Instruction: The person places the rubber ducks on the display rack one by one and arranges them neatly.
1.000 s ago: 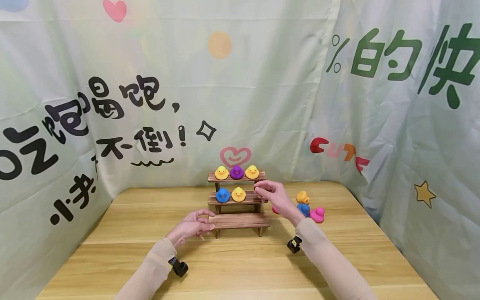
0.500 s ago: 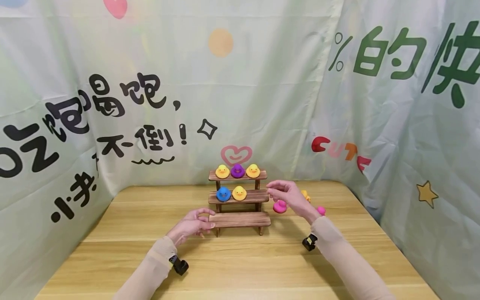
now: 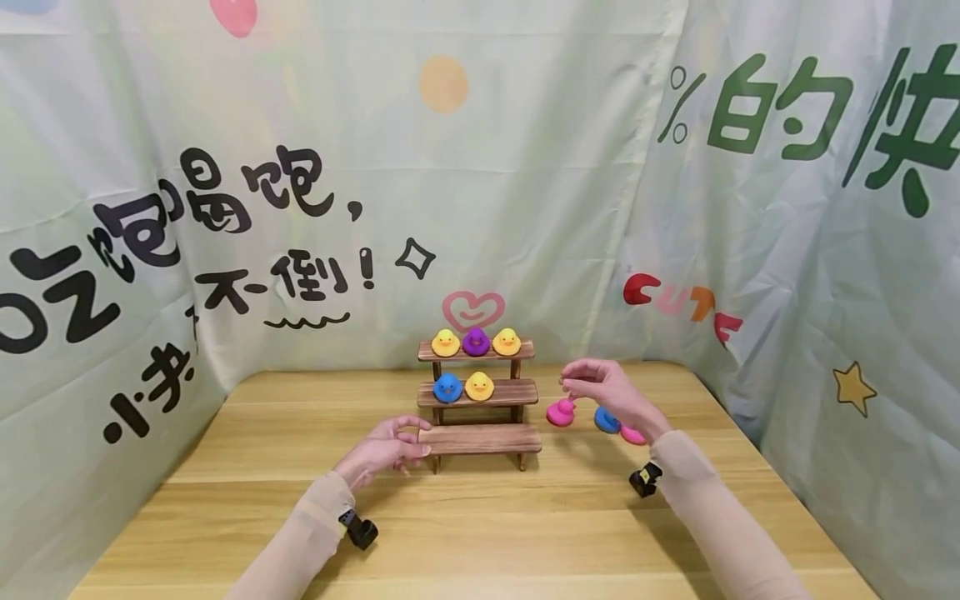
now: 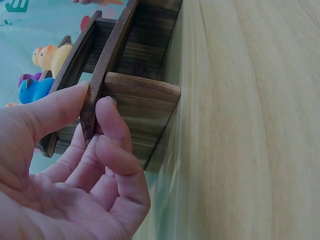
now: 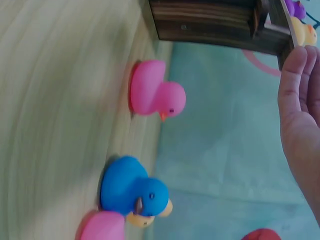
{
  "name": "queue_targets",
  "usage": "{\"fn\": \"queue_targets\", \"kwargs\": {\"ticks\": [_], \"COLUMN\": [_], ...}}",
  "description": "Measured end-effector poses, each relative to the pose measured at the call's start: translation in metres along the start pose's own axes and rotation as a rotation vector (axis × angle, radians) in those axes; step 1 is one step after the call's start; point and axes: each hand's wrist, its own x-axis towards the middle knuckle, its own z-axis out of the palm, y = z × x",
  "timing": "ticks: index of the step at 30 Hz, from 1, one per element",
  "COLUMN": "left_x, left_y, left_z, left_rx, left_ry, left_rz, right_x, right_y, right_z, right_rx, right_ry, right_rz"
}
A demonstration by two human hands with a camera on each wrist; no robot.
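Note:
A small three-step wooden display stand (image 3: 480, 439) stands mid-table. My left hand (image 3: 384, 450) pinches the left end of its lowest step, thumb on top and curled fingers underneath, as the left wrist view shows. On the top step sit a purple rubber duck (image 3: 476, 342) between two yellow ones; the middle step bears a blue duck (image 3: 447, 387) and a yellow duck (image 3: 479, 386). My right hand (image 3: 611, 392) hovers right of the stand with nothing in its relaxed fingers. Nearest to it is a pink duck (image 3: 560, 412) on the table.
Farther right on the wooden table (image 3: 480, 533) lie another blue duck (image 3: 607, 419) and a second pink duck (image 3: 633, 435), partly behind my right wrist. An orange-yellow duck (image 5: 141, 220) shows behind the blue one in the right wrist view. A printed curtain surrounds the table.
My right hand has moved right, away from the end of the middle step, uncovering the nearer pink duck. The left hand stays on the stand.

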Motion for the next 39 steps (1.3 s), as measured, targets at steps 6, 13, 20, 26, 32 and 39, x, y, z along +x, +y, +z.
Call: {"fn": "queue_targets", "kwargs": {"ticks": [6, 13, 20, 26, 32, 39], "left_x": [0.001, 0.001, 0.001, 0.001, 0.0, -0.001], "left_y": [0.0, 0.0, 0.0, 0.0, 0.001, 0.002], "left_z": [0.0, 0.0, 0.0, 0.001, 0.001, 0.002], "left_rx": [0.004, 0.003, 0.0, 0.01, 0.011, 0.003], "left_ry": [0.009, 0.001, 0.004, 0.012, 0.01, 0.007], "left_rz": [-0.002, -0.005, -0.006, 0.002, 0.0, 0.002], "right_x": [-0.005, -0.01, -0.012, -0.016, -0.02, -0.023], "right_y": [0.002, 0.001, 0.0, 0.007, 0.014, 0.021], "right_z": [-0.013, -0.025, -0.033, -0.041, -0.051, -0.059], "right_rx": [0.006, -0.08, -0.134, -0.206, -0.31, -0.389], "right_ry": [-0.04, -0.066, -0.057, -0.073, -0.113, -0.096], "right_rz": [0.02, 0.06, 0.114, 0.117, 0.114, 0.134]}}
